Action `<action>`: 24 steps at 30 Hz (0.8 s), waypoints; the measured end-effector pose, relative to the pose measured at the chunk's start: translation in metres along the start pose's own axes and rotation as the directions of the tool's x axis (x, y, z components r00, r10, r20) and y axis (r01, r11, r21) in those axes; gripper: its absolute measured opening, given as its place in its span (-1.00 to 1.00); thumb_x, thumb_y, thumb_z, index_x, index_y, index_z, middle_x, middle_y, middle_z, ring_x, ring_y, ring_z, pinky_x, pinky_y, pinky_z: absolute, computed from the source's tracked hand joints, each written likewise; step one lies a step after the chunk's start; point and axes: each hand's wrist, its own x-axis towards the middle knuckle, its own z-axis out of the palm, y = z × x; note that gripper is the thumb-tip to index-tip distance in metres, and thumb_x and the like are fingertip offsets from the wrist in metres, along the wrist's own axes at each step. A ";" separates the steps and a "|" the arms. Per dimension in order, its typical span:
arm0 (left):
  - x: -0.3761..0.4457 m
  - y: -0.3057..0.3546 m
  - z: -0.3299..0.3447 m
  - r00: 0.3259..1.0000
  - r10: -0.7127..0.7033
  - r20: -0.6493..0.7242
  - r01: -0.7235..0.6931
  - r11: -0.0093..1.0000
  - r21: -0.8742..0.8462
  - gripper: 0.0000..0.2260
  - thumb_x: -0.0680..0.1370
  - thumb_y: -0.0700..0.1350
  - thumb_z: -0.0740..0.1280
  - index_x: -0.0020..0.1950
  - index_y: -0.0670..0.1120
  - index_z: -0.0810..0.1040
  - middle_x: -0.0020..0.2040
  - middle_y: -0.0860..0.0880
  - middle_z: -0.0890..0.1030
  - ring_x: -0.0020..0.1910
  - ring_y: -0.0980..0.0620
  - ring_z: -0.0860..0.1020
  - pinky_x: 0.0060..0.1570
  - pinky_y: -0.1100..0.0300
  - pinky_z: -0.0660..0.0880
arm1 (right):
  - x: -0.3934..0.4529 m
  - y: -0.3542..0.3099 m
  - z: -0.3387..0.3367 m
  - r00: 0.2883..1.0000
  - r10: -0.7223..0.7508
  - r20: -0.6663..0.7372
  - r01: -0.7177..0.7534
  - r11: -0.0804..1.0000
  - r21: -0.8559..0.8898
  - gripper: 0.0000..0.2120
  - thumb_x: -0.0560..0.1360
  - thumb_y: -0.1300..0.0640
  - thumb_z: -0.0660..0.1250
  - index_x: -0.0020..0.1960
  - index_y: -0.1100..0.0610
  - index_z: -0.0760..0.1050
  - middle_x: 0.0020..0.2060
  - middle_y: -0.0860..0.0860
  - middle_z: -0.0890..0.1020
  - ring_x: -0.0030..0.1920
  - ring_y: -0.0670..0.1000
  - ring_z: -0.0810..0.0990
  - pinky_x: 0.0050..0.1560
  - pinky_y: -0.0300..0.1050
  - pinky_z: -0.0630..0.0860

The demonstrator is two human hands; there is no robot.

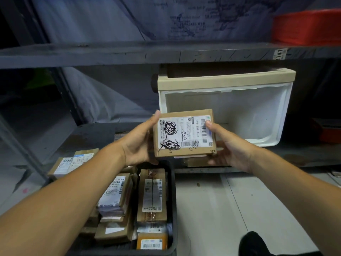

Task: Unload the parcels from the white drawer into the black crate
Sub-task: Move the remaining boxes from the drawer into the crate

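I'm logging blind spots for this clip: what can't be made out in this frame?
Head view only:
- Drawer front floor: hidden behind the held parcel, so whether it is emptied is unclear.
- Items under the parcel: mostly covered by it and the right hand.
- Left hand fingers: behind the parcel.
- Crate near end: cut off by the bottom edge; left side hidden by the forearm.
- Label print: too small to read.

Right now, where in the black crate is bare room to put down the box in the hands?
The black crate is crowded: parcels cover nearly all its visible floor. No bare floor shows, so the cardboard box held by the left hand and right hand would likely rest on top.
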 end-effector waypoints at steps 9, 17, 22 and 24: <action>0.003 -0.008 0.006 0.984 0.018 -0.177 -0.003 0.996 0.086 -0.58 0.55 0.10 0.38 0.35 -0.03 0.55 0.03 -0.10 0.73 -0.07 -0.06 0.70 -0.11 -0.10 0.66 | 0.004 0.002 0.005 0.977 0.202 -0.068 -0.200 0.979 0.034 -0.38 0.42 -0.51 0.29 0.06 0.03 0.63 -0.20 0.14 0.60 -0.37 0.08 0.57 -0.29 -0.05 0.59; 0.001 -0.008 0.029 0.967 0.013 -0.256 -0.068 0.976 -0.206 -0.74 0.56 0.05 0.39 0.20 -0.04 0.58 0.08 -0.15 0.69 0.12 -0.17 0.65 0.02 -0.35 0.59 | 0.014 -0.002 0.028 0.985 0.050 -0.168 -0.001 0.960 0.279 -0.49 0.44 -0.18 0.49 0.34 -0.07 0.53 0.33 0.05 0.52 0.23 0.14 0.51 0.05 0.17 0.60; 0.004 -0.013 0.047 0.977 0.012 -0.212 -0.075 0.954 -0.290 -0.75 0.55 0.04 0.41 0.18 -0.02 0.58 -0.04 -0.09 0.74 0.09 -0.18 0.68 -0.01 -0.30 0.61 | 0.017 -0.008 0.045 0.967 0.000 -0.255 0.125 0.873 0.472 -0.53 0.52 -0.05 0.43 0.41 -0.06 0.49 0.21 0.07 0.63 0.13 0.15 0.59 -0.27 0.01 0.65; 0.003 -0.014 0.048 0.977 0.003 -0.212 -0.059 0.963 -0.262 -0.74 0.54 0.04 0.43 0.19 -0.01 0.58 -0.08 -0.08 0.75 0.08 -0.17 0.68 -0.02 -0.27 0.61 | 0.016 -0.009 0.045 0.963 -0.018 -0.271 0.138 0.892 0.431 -0.54 0.51 -0.10 0.43 0.39 -0.09 0.49 0.18 0.05 0.67 0.10 0.12 0.64 -0.31 -0.04 0.63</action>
